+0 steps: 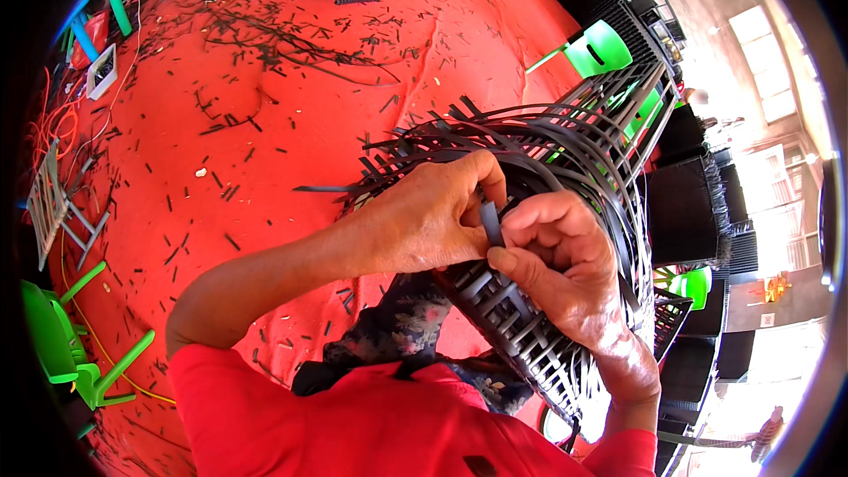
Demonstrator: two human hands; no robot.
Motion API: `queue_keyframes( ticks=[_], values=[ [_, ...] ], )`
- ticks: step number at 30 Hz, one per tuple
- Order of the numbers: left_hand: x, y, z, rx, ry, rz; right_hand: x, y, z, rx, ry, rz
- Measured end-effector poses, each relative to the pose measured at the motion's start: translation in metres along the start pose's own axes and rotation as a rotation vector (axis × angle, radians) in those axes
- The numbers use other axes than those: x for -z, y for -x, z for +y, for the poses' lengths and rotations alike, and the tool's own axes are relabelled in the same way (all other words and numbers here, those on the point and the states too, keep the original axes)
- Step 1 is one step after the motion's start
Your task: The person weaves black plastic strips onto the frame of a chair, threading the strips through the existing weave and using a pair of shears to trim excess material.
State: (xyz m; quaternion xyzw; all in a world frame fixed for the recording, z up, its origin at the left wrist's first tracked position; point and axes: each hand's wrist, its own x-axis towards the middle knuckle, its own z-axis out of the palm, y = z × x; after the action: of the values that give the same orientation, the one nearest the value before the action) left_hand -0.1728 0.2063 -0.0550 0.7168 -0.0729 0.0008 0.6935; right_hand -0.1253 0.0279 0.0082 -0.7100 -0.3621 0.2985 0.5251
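While both hands met over a half-woven dark basket (pixel 521 318), the left hand (pixel 433 216) and right hand (pixel 561 265) pinched one dark strip (pixel 490 221) between their fingertips, the strip standing upright in the shared grip. Just beyond the knuckles, loose strips (pixel 548 146) fanned out from the weave. Farther off lay a red floor cloth (pixel 291 97) littered with black offcuts (pixel 265 44), and green chairs (pixel 599 49) stood beside stacked dark woven pieces (pixel 698 212).

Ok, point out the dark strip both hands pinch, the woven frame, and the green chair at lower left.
dark strip (pixel 490 223), head view, stretch between the fingers.
woven frame (pixel 521 336), head view, woven side.
green chair (pixel 53 344), head view, seat.
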Motion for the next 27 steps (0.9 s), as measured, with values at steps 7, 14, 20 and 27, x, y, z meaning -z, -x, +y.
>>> queue_keyframes(
  ticks=[7,14,20,27],
  values=[
    [-0.002,0.000,-0.014,0.108,0.333,-0.067,0.007,0.005,-0.006,0.317,0.727,0.097],
    [-0.003,0.001,-0.014,0.051,0.369,-0.018,0.008,0.012,-0.029,0.245,0.908,0.058],
    [-0.004,-0.003,-0.015,-0.003,0.373,0.006,0.011,0.005,-0.033,0.277,0.989,0.002],
    [-0.008,-0.004,-0.016,-0.036,0.377,0.011,0.012,-0.008,-0.036,0.228,1.021,-0.093]
  ],
)
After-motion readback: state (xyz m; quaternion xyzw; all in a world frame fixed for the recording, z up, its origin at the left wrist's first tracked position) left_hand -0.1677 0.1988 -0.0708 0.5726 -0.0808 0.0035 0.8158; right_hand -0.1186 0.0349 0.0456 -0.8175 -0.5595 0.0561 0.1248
